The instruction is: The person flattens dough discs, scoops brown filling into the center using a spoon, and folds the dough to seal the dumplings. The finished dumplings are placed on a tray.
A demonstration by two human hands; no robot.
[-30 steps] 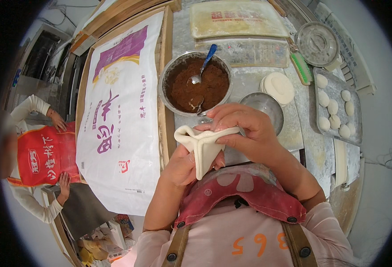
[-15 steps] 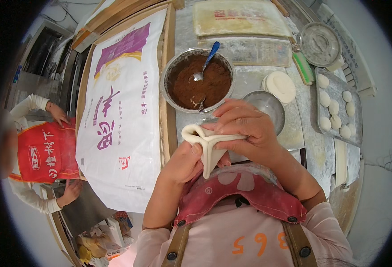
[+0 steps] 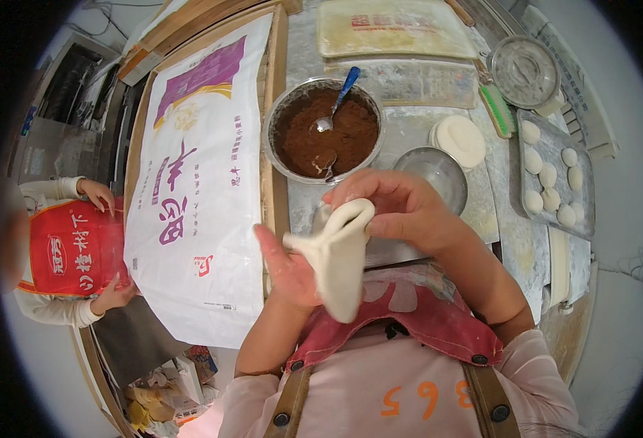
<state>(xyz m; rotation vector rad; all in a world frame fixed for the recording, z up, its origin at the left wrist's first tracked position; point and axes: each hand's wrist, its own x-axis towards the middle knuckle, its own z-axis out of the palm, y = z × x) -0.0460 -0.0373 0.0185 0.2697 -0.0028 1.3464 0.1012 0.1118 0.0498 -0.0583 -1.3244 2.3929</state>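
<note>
My right hand (image 3: 402,208) pinches the upper edge of a folded white dough wrapper (image 3: 342,266). The dough hangs down in a blunt point, with a rolled, partly open fold at its top. My left hand (image 3: 285,266) is open, its palm up and thumb apart, close against the dough's left side. Whether those fingers touch it behind the dough, I cannot tell. Beyond my hands stands a steel bowl (image 3: 269,139) of brown powdery filling (image 3: 299,131), with a blue-handled spoon (image 3: 346,87) and a second spoon (image 3: 329,171) in it.
Right of the filling stand a smaller metal bowl (image 3: 445,186) and stacked flat dough rounds (image 3: 461,142). Farther right are a green-bristled brush (image 3: 498,111), a round metal lid (image 3: 524,71) and a tray (image 3: 586,212) of dough balls. A co-worker in a red apron (image 3: 59,248) stands left, beside a white sack (image 3: 212,292).
The folded dough has turned and swung, its point now lower. My left hand has let go and opened. My right hand has shifted slightly left and down. The co-worker's hands have moved.
</note>
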